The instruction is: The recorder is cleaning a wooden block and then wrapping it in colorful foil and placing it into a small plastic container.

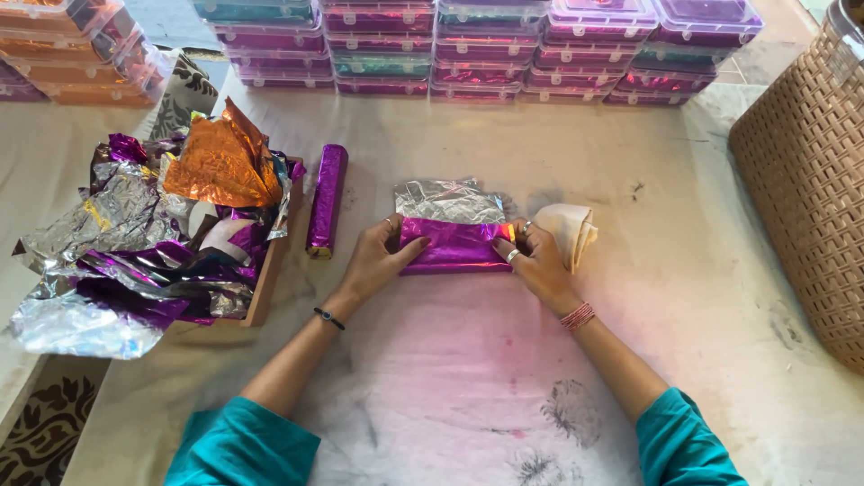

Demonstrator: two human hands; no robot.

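While the magenta foil sheet (456, 245) is lying on the stained cloth-covered table (684, 270) right in front of the person, both hands are pressing it at its ends; the left hand (373, 259) is pinching the left end between thumb and fingers, and the right hand (533, 256) is pinching the right end the same way, so both grips are narrow and closed on the foil; its silver back flap (448, 201) is sticking up behind the folded edge, which suggests, as a judgement, that the rolling of the foil around whatever is inside is half done, and the following move would be calling for an even roll away from the body with both ends kept level; just beside the right hand a cream folded cloth (572, 230) is lying; to the left a finished purple wrapped bar (326, 200) is resting on the table, apart from the hands; beyond it a shallow wooden tray (267, 283) is holding a loose heap of crumpled foil sheets (148, 243) in silver, purple and orange; along the far edge stacks of clear lidded boxes (477, 45) are holding more coloured wrapped pieces; a woven basket (805, 171) is standing at the right, its contents hidden.
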